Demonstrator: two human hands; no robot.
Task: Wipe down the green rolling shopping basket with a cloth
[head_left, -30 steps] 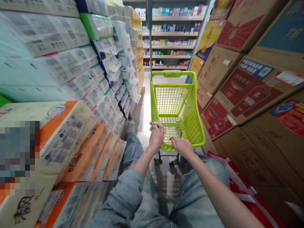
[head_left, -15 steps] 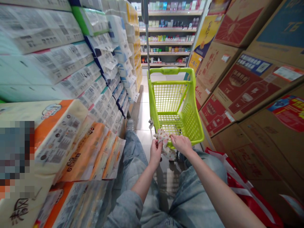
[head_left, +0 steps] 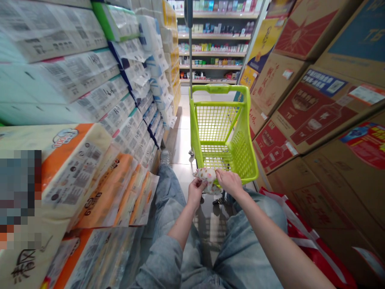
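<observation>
Crumpled white cloth with coloured spots (head_left: 207, 175): caught between both hands, up at the near rim of the cart, bunched and drooping below the fingers.
Left hand (head_left: 195, 192): pinching the cloth from below left, thumb and fingers closed on the fabric.
Right hand (head_left: 230, 184): curled in against the cloth's right end, fingertips right at its edge; gripping or only touching, cannot tell.
Lime-green plastic shopping cart (head_left: 254, 156): standing straight ahead, showing gridded and perforated walls, bar handle at the far end.
Grey metal pole (head_left: 190, 60): shooting straight up at the cart's far left corner.
Faded blue denim trousers (head_left: 249, 228): spread wide beneath the forearms.
Red bag with white straps (head_left: 333, 261): tucked beside the right leg.
Plastic-wrapped white paper packs (head_left: 81, 76): piled high along the left.
Brown cardboard cartons with red print (head_left: 327, 192): stacked steeply along the right.
Pale-edged display shelves (head_left: 215, 53): closing off the aisle beyond, lined with small colourful boxes.
</observation>
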